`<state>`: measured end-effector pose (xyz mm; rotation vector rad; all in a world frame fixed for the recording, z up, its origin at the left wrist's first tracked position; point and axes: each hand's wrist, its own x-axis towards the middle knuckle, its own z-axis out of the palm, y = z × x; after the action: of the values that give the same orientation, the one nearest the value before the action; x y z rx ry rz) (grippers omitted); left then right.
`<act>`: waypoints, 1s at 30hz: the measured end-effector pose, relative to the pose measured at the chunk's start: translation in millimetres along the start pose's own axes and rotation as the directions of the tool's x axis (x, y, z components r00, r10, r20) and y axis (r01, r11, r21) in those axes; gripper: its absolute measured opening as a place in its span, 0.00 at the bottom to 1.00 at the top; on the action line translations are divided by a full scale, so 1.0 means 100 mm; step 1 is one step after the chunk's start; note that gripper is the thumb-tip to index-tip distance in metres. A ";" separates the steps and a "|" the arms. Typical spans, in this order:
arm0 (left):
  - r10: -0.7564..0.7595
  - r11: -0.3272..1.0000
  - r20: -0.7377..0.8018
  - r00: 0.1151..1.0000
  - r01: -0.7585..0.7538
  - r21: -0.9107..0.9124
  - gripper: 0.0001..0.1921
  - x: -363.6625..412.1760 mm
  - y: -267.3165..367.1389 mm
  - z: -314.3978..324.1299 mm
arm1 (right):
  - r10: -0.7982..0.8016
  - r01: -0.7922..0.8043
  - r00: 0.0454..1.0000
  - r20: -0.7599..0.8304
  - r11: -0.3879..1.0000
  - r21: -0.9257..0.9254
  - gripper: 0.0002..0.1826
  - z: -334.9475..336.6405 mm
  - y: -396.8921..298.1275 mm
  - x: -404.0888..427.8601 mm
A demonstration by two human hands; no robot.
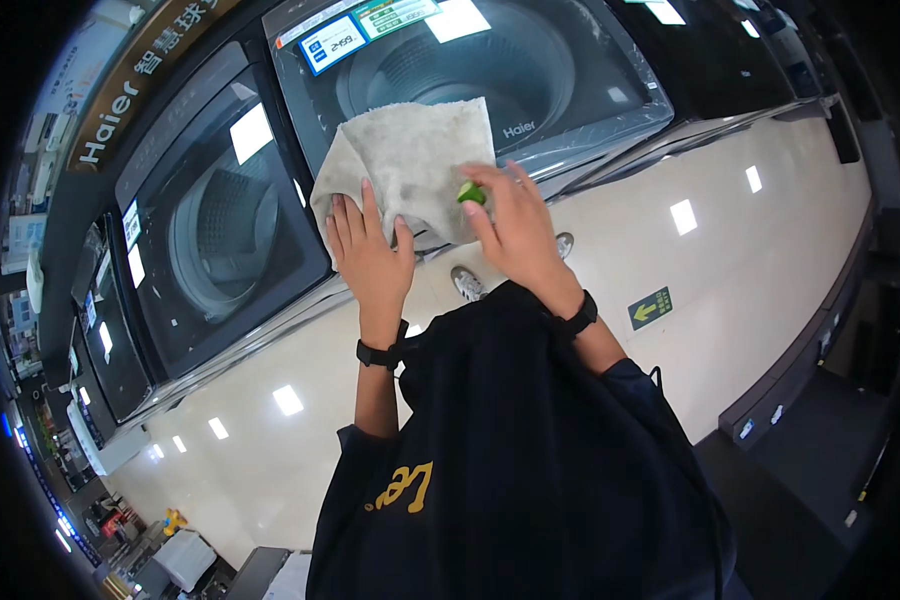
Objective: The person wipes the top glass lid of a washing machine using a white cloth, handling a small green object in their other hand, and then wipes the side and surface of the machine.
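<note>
A greyish-white cloth (427,150), stained and partly folded at its left, lies over the front edge of a top-loading washing machine (607,112). My left hand (367,244) rests on the lower left of the cloth, fingers apart and gripping nothing. Between the thumb and fingers of my right hand (514,217) is a small green piece (471,193) with a pale face; what it is made of is not plain. It is over the right part of the cloth, and whether it touches the cloth is hard to tell.
Another top-loading washer (225,225) stands close on the left, and a dark appliance (720,67) at the upper right. Price labels (334,45) stick to the near washer's lid. Below is a glossy tiled floor (630,225) with a green arrow sign (650,307). A dark platform (802,420) runs along the right.
</note>
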<state>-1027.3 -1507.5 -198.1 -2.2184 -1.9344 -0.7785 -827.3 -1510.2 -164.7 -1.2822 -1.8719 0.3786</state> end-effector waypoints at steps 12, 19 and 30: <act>0.026 0.999 -0.018 0.999 -0.026 0.030 0.32 -0.04 0.01 0.05 | -0.011 0.012 1.000 0.005 0.941 -0.337 0.13 -0.24 0.38 -0.24; -0.003 0.997 -0.022 1.000 0.005 0.081 0.32 0.03 0.06 0.09 | -0.009 0.010 1.000 0.003 0.944 -0.331 0.13 -0.26 0.39 -0.30; -0.007 0.982 -0.032 0.999 0.013 0.187 0.30 0.66 -0.19 0.44 | -0.004 0.005 1.000 0.006 0.944 -0.329 0.14 -0.25 0.40 -0.34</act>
<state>-1027.6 -1426.9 -212.5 -2.0764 -1.9188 -0.6006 -777.9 -1527.5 -190.5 -1.4949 -2.0002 0.0648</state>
